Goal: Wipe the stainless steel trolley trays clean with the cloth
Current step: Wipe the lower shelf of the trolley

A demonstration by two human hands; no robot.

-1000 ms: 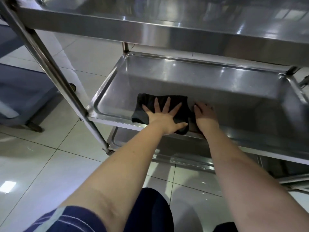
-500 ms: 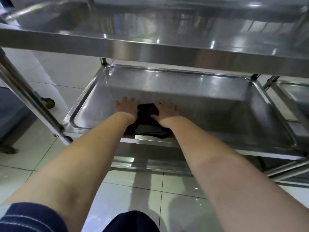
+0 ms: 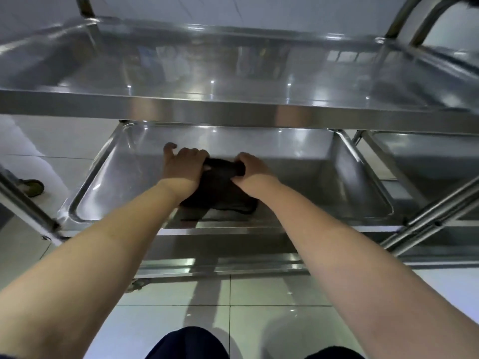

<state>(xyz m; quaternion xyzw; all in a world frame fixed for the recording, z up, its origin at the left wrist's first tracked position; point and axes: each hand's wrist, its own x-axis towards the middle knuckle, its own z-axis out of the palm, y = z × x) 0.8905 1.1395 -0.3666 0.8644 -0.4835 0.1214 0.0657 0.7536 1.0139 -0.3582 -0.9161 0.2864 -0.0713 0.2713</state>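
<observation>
A black cloth (image 3: 220,187) lies bunched in the middle tray (image 3: 108,187) of the stainless steel trolley, near its front edge. My left hand (image 3: 182,164) grips the cloth's left side with curled fingers. My right hand (image 3: 250,167) grips its right side, fingers curled round a rolled fold. The upper part of the cloth is lifted between both hands; its lower part rests on the tray floor. The top tray (image 3: 233,73) juts out above my hands, and the bottom tray's rim (image 3: 220,265) shows below.
A second trolley (image 3: 427,161) stands close on the right, its slanted steel tubes (image 3: 435,216) crossing near the middle tray's right corner. A trolley leg (image 3: 28,208) runs down at left, with a castor (image 3: 32,187) beyond it. Glossy floor tiles (image 3: 233,320) lie below, my knees at the bottom edge.
A second ago my left palm lay flat on the spread cloth. Both hands then gathered it, and now they grip the bunched cloth with curled fingers. The camera has tilted up.
</observation>
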